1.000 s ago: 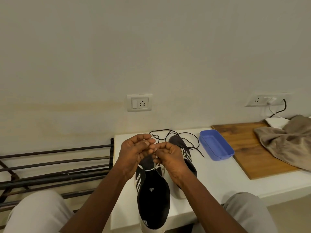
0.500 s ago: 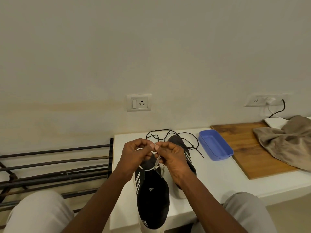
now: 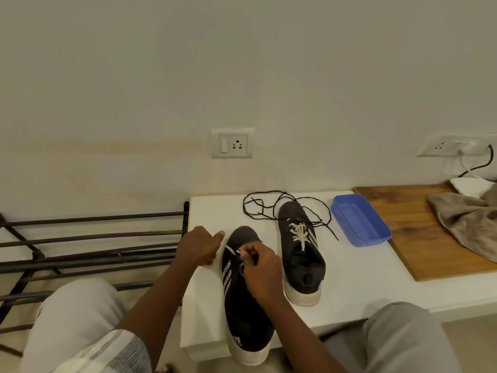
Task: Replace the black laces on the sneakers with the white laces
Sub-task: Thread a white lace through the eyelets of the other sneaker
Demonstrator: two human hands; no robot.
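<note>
Near black knit sneaker (image 3: 242,305) on white counter (image 3: 363,278): white three-stripe heel mark, wording illegible. The right hand (image 3: 259,267) fingers pinch a white lace (image 3: 230,250) above its toe end; left hand (image 3: 197,247) blurred, grip cannot be told. Behind lie loose black laces (image 3: 269,208).

the right hand (image 3: 262,273) covers the eyelets of the near black knit sneaker (image 3: 243,313), so the thin white lace (image 3: 230,249) it pinches vanishes beneath it. the left hand (image 3: 197,249) is motion-blurred; its grip on that lace cannot be told. the crumpled brown cloth (image 3: 468,224) and the dark metal rack (image 3: 88,238) run off the side edges.
</note>
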